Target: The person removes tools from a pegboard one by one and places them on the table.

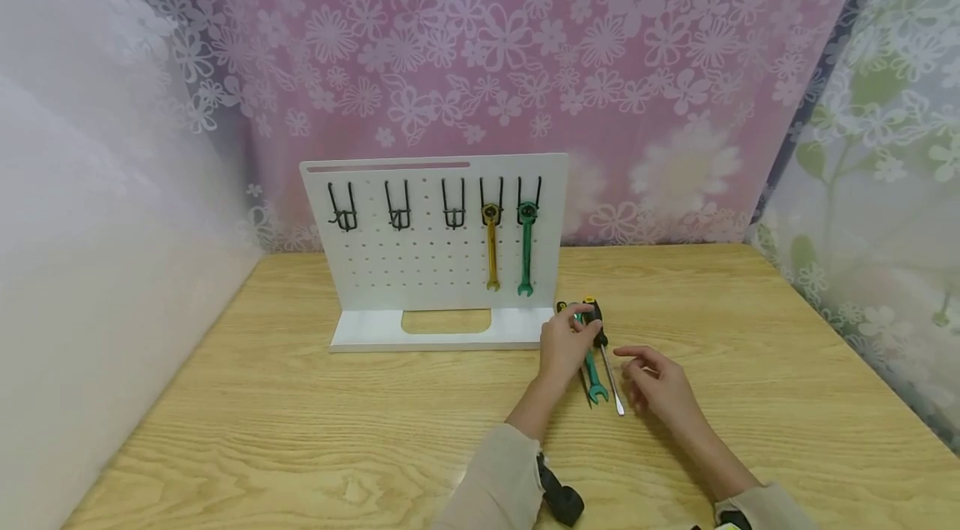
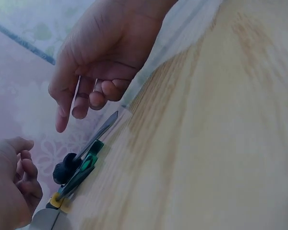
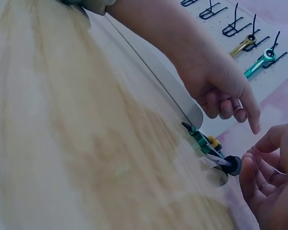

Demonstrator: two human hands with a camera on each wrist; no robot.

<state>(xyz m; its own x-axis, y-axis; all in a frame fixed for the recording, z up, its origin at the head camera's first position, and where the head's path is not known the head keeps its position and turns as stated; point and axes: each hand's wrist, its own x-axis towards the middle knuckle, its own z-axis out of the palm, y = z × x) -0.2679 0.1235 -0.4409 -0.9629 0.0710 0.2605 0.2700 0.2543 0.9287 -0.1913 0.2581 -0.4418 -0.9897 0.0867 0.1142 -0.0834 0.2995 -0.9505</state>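
Observation:
My left hand (image 1: pixel 564 347) hovers over the handle ends of a small group of tools on the table, fingers loosely bent and nothing between them. Beneath it lie a green wrench (image 1: pixel 593 376), a flat-tip screwdriver (image 1: pixel 611 376) with a black handle, and a second screwdriver (image 1: pixel 561 307) partly hidden by the hand. To the right of the screwdriver shaft, my right hand (image 1: pixel 663 388) is held above the table with relaxed fingers, holding nothing. In the left wrist view the screwdriver (image 2: pixel 97 136) lies close beside the green wrench (image 2: pixel 90 159), between both hands.
A white pegboard stand (image 1: pixel 405 280) stands left of the tools, its base reaching close to my left hand. A gold wrench (image 1: pixel 492 255) and another green wrench (image 1: pixel 526 255) hang from its two right hooks. Three black hooks (image 1: pixel 400 217) further left hold nothing. Patterned curtains (image 1: pixel 465 38) enclose the table.

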